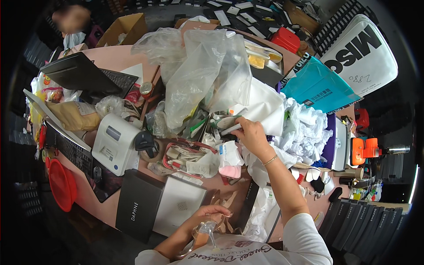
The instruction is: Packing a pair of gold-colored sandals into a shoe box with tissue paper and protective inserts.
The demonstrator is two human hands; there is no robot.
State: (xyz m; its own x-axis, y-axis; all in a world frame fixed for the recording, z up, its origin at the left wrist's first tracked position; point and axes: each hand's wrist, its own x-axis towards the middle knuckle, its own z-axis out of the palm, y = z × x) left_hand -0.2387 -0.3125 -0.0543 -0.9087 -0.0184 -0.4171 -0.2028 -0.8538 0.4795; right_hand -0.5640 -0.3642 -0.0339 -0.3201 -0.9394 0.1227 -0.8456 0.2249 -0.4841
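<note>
Close to my body, my left hand [208, 216] is closed around the strap area of a high-heeled sandal [204, 235] with clear parts and a tan insole. Farther forward, my right hand [254, 136] grips a whitish, stick-like tool [230, 129] whose exact kind I cannot make out. Its tip sits over a crowded bin of small items in the middle of the table. Below the right hand stands a small white packet [229, 154] with a pink pad. An open shoe box [260, 212] filled with white tissue lies beside my right forearm.
A dark shoe box lid [137, 205] lies left of the sandal. A red-rimmed basket [190, 159] holds small packets. Clear plastic bags [198, 70] pile up at the back; crumpled white paper [304, 130] fills a box at right. A label printer [115, 143] and laptop [84, 75] stand left.
</note>
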